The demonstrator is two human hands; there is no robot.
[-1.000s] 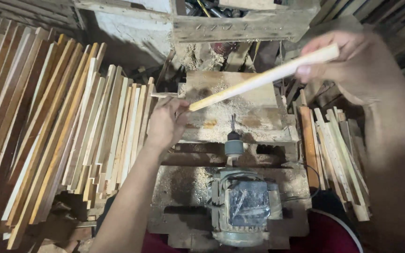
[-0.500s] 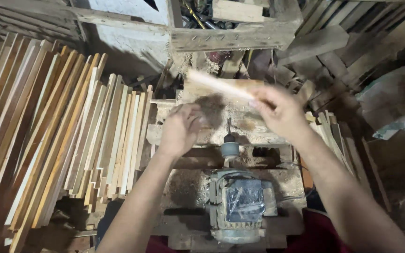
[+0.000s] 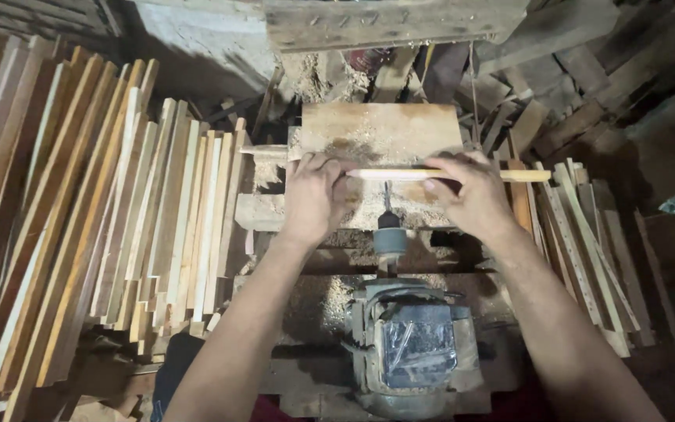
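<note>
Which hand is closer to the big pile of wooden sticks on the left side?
Left. The left hand grips the thin wooden strip just beside the big stack of wooden slats. The right hand holds the strip farther away, beyond the drill bit.

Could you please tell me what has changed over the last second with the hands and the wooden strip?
The right hand brought the pale thin wooden strip down from its raised slant to lie level across the sawdust-covered wooden platform. The left hand took hold of its other end. The grey motor and stacked slats stayed put.
</note>
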